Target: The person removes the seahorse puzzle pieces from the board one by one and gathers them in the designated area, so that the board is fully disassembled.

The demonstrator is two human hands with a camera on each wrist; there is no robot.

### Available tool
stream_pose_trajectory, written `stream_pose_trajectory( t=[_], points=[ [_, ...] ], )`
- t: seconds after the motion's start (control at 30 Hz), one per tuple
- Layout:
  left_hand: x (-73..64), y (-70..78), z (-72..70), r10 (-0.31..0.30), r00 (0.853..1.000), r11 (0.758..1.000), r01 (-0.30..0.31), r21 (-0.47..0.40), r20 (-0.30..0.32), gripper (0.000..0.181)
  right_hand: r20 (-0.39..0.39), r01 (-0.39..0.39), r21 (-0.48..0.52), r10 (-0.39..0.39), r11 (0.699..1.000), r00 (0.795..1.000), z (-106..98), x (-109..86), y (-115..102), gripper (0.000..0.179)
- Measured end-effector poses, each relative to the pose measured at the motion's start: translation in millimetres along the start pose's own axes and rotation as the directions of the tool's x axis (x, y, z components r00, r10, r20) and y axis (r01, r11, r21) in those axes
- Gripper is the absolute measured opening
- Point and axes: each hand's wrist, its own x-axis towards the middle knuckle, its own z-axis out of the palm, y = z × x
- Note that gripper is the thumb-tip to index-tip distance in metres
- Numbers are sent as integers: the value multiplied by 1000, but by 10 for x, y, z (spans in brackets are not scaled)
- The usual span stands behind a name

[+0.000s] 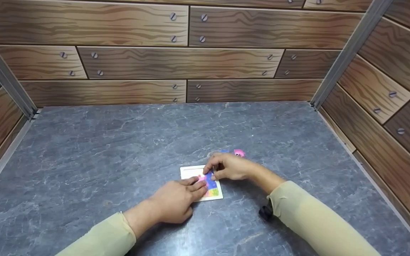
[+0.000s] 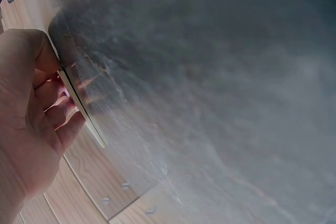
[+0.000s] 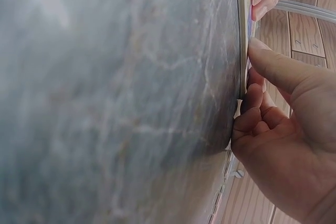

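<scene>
Lying on the tabletop (image 1: pixel 119 142), the white-framed tray (image 1: pixel 187 172) could be skewed if pressed unevenly by the straight-fingered left hand (image 1: pixel 175 200); whether anything is pinched by the right hand (image 1: pixel 234 166), fingertips close together, is unclear.

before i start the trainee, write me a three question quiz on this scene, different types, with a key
1. True or false: the fingers of the left hand rest on the white-framed board.

2. Multiple choice: in the head view, what is the main colour of the small loose piece farthest right?
A. green
B. pink
C. orange

3. Fill in the blank: in the head view, the hand at the board's upper right corner is the ____ hand.

Key:
1. True
2. B
3. right hand
</scene>
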Motion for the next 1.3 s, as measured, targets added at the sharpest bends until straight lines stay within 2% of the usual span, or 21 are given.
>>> stream_pose_trajectory(
  t=[0.6,0.77,0.87,1.17,1.3],
  points=[
    [17,2,18,-1,1000,1000,1,22,-11,65,-9,-46,-19,46,999,999,11,1,-65,23],
    [9,-13,17,-3,1000,1000,3,-6,-9,65,-9,-56,-35,55,998,998,21,15,-74,24],
    [-4,-26,19,-6,1000,999,6,-31,-10,65,-14,-40,-47,39,998,999,25,14,-75,23],
    [-17,-28,27,0,999,999,-1,-34,-47,61,-34,-17,-52,16,999,999,29,-1,-74,23],
    [-13,-24,18,-2,999,1000,1,-26,-41,67,-46,-20,-29,19,999,999,29,-5,-66,30]
  ],
)
